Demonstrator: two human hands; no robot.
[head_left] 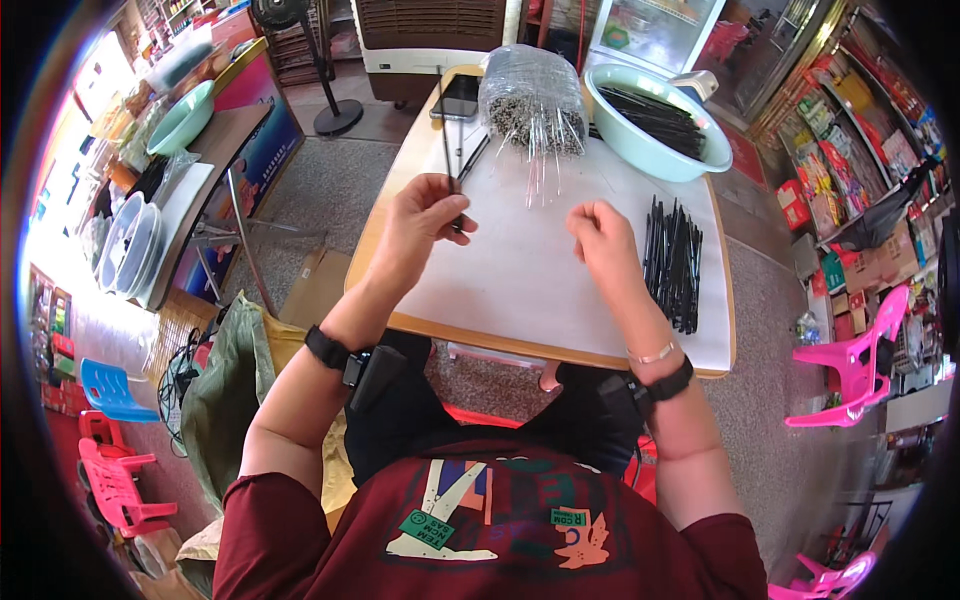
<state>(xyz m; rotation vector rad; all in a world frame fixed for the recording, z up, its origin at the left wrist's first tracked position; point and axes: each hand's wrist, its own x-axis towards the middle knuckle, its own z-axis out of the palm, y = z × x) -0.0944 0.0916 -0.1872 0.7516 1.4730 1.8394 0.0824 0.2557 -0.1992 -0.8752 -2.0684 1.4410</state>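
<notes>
Thin black sticks (pixel 447 140) point up and away from my left hand (pixel 428 218), whose fingers are closed around them over the left part of the table. My right hand (pixel 600 235) is curled with thumb and fingers pressed together, a little above the white tabletop (pixel 520 285). Anything in that pinch is too fine to make out. Beyond the hands lies a clear plastic bag (pixel 530 70) packed with thin metal wires (pixel 540 125), several of which stick out toward me. To the right of my right hand rests a pile of black sticks (pixel 674 265).
A pale green basin (pixel 712 155) holding more black sticks (pixel 655 122) stands at the table's far right. A dark phone (pixel 457 97) lies far left. Around the table are a standing fan (pixel 338 115), a side table (pixel 205 175), a green sack (pixel 225 390) and pink chairs (pixel 850 365).
</notes>
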